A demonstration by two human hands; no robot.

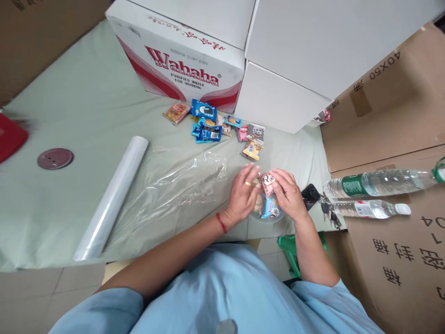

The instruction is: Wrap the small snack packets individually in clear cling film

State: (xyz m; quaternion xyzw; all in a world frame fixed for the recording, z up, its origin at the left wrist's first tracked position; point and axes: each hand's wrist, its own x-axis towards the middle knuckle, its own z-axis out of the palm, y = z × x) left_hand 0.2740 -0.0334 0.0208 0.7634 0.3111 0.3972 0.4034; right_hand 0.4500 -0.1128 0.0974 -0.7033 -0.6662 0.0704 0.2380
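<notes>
My left hand (241,194) and my right hand (289,195) are both closed around a small bunch of snack packets (268,195) held near the table's front edge. A pink packet with a heart mark sticks up between the fingers, and a blue packet shows below it. A clear plastic bag (181,183) lies flat on the green tablecloth just left of my hands. More loose snack packets (222,127) lie scattered farther back.
A roll of clear plastic (113,197) lies at the left. A Wahaha box (181,51) and white boxes (313,51) stand at the back. Two water bottles (378,183), keys (328,211) and a cardboard carton (396,232) are at the right. A round lid (55,158) sits far left.
</notes>
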